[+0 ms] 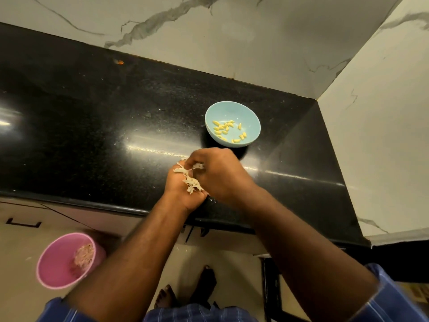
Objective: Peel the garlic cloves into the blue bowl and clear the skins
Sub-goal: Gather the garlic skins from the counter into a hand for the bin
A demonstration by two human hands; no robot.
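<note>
My left hand (183, 189): palm up over the front edge of the counter (92, 135), cupped around a heap of garlic skins (191, 182).
My right hand (218, 173): just beside the left, touching it, fingertips pinching a scrap of skin above the heap.
Blue bowl (251, 123): on the counter just beyond my hands, not touching them.
Cloves (226, 131): peeled, scattered inside the bowl.
Pink bin (53, 263): on the floor below the counter, to my left, with skins inside.
</note>
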